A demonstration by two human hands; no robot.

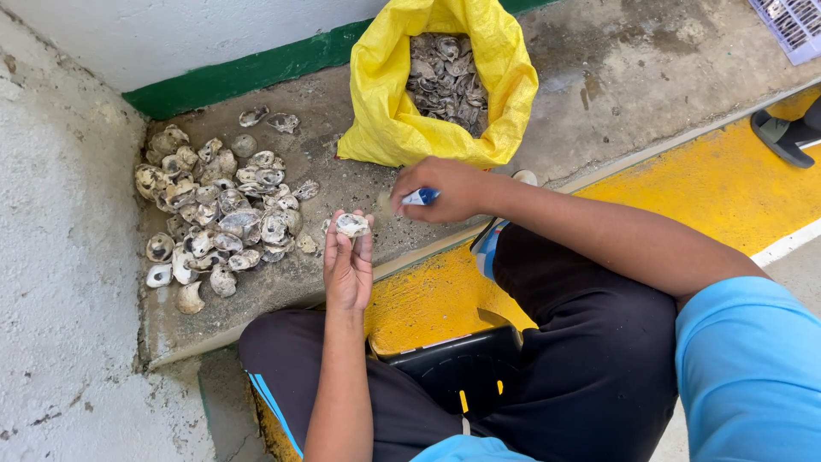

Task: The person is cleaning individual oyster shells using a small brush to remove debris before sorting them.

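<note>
One shell (351, 225) is pinched in the fingers (340, 235) of the left hand (347, 272), held up just in front of the ledge (282, 291). It is judged hard, rough, light and brittle at the rim — best gripped across its thick edges. The right hand (449, 190), at 1 o'clock from it, is clenched round a blue-handled tool (419, 197). A pile of shells (218, 218) lies at 9 o'clock; a yellow bag (389, 111) stands at 12.

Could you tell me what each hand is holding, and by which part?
Left hand pinches an oyster shell by its edges; right hand grips a blue-handled tool by the handle.
</note>
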